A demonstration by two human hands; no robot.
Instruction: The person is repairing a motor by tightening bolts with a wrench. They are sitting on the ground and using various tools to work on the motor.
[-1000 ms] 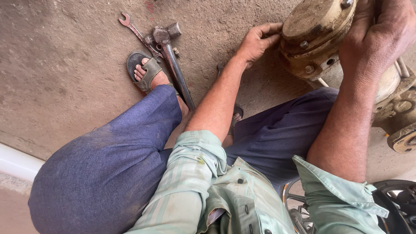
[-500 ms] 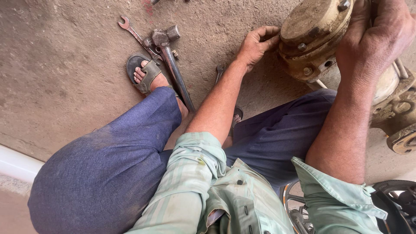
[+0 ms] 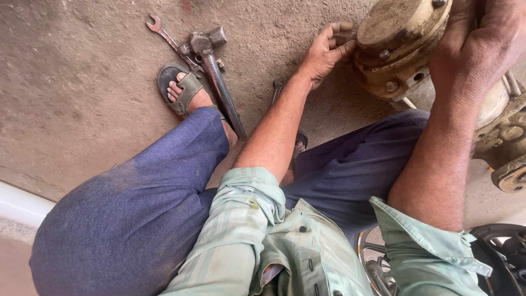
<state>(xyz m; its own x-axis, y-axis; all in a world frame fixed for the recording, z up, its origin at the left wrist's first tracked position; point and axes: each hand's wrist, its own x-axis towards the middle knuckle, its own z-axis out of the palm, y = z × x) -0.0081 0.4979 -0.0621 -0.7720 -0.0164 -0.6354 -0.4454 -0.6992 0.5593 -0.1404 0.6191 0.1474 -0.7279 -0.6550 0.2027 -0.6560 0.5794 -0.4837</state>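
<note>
A large, dirty tan metal hub with bolts (image 3: 402,46) sits in front of me, above my knees. My left hand (image 3: 324,52) touches its left rim, fingers curled against the edge; whether it pinches something small I cannot tell. My right hand (image 3: 476,46) is clamped over the top right of the hub, gripping it. On the ground to the left lie a hammer with a steel handle (image 3: 211,66) and an open-ended spanner (image 3: 167,35), out of reach of both hands.
I squat on a dusty concrete floor (image 3: 76,98), blue trousers and sandalled foot (image 3: 183,90) below the tools. Another spanner (image 3: 276,87) lies behind my left forearm. A brake-like casting (image 3: 507,142) hangs at right. A wheel with spokes (image 3: 378,257) shows at the bottom.
My left hand has closed in from just beside the hub onto its left rim. The right hand keeps its hold on top.
</note>
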